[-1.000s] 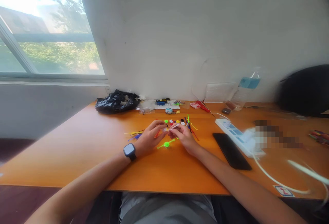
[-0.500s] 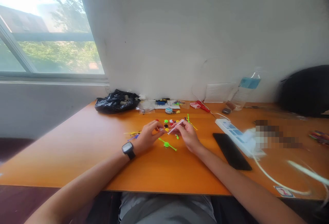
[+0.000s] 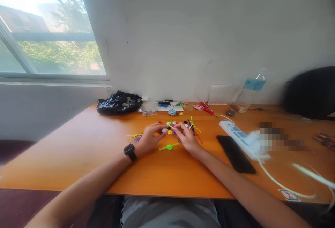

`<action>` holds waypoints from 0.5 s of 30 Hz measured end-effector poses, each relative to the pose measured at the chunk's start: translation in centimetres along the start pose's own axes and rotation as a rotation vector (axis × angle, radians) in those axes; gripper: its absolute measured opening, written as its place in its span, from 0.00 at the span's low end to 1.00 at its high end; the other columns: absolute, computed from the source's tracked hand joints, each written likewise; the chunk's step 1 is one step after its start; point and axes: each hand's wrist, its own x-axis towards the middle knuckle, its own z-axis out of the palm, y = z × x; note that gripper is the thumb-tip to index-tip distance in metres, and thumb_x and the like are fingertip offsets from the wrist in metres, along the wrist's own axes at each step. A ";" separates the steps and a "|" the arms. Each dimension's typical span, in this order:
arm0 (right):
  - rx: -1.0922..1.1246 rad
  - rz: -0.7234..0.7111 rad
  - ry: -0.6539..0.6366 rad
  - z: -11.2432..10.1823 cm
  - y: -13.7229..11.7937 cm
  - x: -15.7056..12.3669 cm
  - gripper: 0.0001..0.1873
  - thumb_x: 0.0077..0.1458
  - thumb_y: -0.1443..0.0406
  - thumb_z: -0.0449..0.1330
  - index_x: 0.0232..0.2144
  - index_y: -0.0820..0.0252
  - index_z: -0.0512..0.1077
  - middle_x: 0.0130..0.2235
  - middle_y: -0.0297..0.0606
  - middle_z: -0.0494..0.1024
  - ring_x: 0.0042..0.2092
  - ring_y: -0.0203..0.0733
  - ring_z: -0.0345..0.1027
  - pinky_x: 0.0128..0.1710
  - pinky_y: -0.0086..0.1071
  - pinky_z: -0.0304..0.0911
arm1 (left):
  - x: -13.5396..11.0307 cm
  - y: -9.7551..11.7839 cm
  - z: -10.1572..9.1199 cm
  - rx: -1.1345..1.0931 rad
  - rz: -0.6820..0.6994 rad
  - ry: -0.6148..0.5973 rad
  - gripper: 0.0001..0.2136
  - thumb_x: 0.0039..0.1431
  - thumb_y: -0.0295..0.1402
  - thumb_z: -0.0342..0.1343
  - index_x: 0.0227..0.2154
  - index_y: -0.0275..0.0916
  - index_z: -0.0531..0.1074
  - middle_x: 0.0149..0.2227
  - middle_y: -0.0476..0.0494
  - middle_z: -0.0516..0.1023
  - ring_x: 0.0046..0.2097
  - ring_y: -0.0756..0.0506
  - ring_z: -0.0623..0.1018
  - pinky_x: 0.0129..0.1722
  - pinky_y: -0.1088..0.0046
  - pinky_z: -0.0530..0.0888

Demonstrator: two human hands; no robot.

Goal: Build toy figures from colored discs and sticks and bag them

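My left hand (image 3: 150,138), with a black watch on its wrist, pinches a small white disc (image 3: 164,130) over the orange table (image 3: 78,151). My right hand (image 3: 186,137) pinches a thin white stick (image 3: 171,127) whose tip meets that disc. A green disc with green sticks (image 3: 169,147) lies on the table just in front of both hands. Behind the hands lie several small coloured discs (image 3: 175,123) and coloured sticks (image 3: 194,127). More sticks (image 3: 136,136) lie left of my left hand.
A black phone (image 3: 235,153) and a white power strip (image 3: 242,138) with a cable lie to the right. At the back stand a black plastic bag (image 3: 117,103), a water bottle (image 3: 248,93) and small clutter. A dark bag (image 3: 311,92) sits far right.
The white stick in my right hand has swung down from pointing up-right to meet the white disc in my left hand. The green piece on the table has turned slightly.
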 end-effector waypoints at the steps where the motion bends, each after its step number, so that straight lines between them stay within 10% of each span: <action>1: -0.016 -0.001 0.005 0.0 0.0 0.0 0.22 0.61 0.43 0.62 0.36 0.53 0.67 0.29 0.28 0.64 0.24 0.34 0.52 0.22 0.29 0.50 | 0.0 -0.1 0.0 -0.009 -0.008 0.004 0.11 0.68 0.39 0.61 0.46 0.40 0.82 0.40 0.42 0.82 0.38 0.48 0.80 0.36 0.74 0.78; 15: -0.273 -0.215 -0.087 0.3 -1.4 -1.0 0.13 0.69 0.53 0.57 0.43 0.54 0.73 0.40 0.38 0.78 0.40 0.44 0.72 0.40 0.35 0.67 | -0.1 -0.4 0.0 -0.069 -0.038 -0.001 0.10 0.64 0.39 0.66 0.41 0.38 0.82 0.37 0.42 0.81 0.36 0.48 0.79 0.35 0.74 0.77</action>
